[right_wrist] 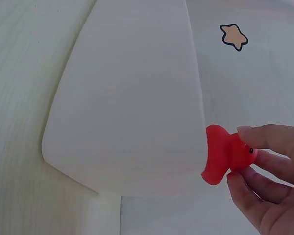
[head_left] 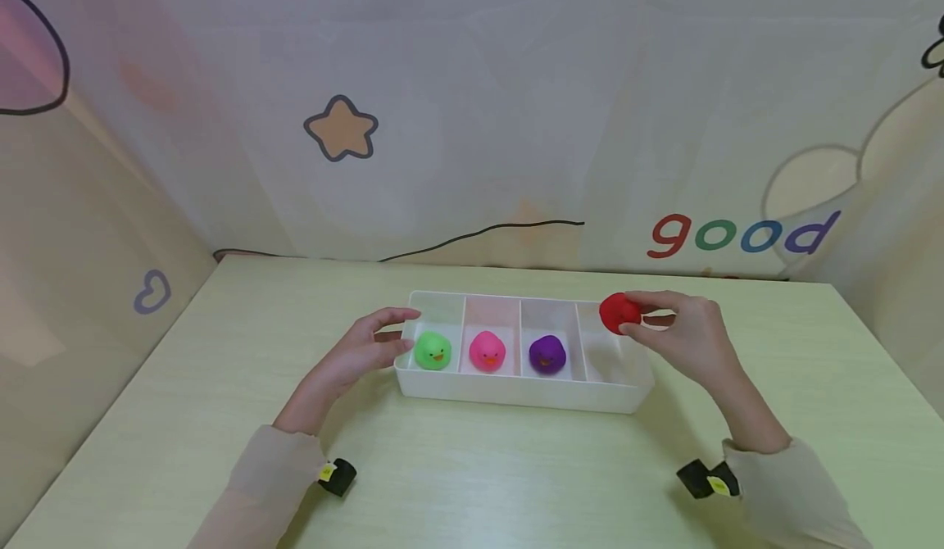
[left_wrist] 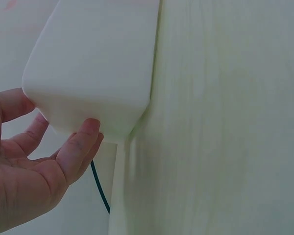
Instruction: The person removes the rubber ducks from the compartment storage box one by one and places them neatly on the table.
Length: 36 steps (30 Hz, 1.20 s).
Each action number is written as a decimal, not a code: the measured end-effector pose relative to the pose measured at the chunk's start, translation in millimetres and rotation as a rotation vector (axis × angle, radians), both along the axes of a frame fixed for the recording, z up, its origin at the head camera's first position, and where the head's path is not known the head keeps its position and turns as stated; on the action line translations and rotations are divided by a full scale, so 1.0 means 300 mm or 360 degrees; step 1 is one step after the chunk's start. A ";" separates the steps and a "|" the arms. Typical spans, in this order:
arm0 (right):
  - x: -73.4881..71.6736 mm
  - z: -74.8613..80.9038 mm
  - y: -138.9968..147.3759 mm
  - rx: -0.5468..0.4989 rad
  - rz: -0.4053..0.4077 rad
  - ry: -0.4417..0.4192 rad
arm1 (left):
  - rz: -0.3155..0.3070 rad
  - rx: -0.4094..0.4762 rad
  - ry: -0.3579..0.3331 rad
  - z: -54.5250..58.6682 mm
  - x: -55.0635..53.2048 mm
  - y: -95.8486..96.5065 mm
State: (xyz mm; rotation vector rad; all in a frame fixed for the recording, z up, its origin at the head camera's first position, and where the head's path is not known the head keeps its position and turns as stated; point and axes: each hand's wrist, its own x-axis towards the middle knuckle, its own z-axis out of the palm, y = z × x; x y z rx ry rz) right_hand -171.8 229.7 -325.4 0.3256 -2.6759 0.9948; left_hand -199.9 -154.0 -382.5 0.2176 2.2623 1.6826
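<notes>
A white divided tray (head_left: 516, 392) stands on the table, with one toy duck in each of its three left compartments. From left to right these are a green rubber duck (head_left: 433, 351), a pink rubber duck (head_left: 487, 352) and a purple rubber duck (head_left: 547, 356). My left hand (head_left: 372, 342) grips the tray's left end, its fingertips at the rim and against the outer end wall (left_wrist: 112, 115). Over the rightmost compartment, my right hand (head_left: 682, 332) pinches a red rubber duck (head_left: 619, 313) between thumb and fingers. In the right wrist view the red duck (right_wrist: 225, 154) lies sideways beside the tray's rim.
The pale wooden table (head_left: 487, 475) runs back to a printed curtain (head_left: 472, 123), with more curtain at both sides. Each sleeve carries a dark wrist device, one at the left wrist (head_left: 338, 477) and one at the right (head_left: 708, 479).
</notes>
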 end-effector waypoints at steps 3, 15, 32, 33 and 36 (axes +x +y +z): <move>-0.001 0.007 0.019 -0.0036 -0.0039 -0.0024 | 0.0000 -0.0001 0.0004 -0.001 -0.001 0.000; -0.170 -0.235 0.296 -0.0091 -0.0192 -0.0069 | 0.0016 -0.0019 -0.0010 -0.002 -0.001 -0.002; -0.028 -0.067 0.214 -0.0037 -0.0192 -0.0235 | 0.0002 0.0013 -0.0018 -0.005 -0.001 -0.001; -0.031 -0.073 0.217 -0.0030 -0.0189 -0.0240 | 0.0000 0.0016 -0.0018 -0.005 -0.001 -0.001; -0.038 -0.089 0.224 -0.0021 -0.0182 -0.0268 | -0.0005 0.0024 -0.0015 -0.004 -0.001 -0.001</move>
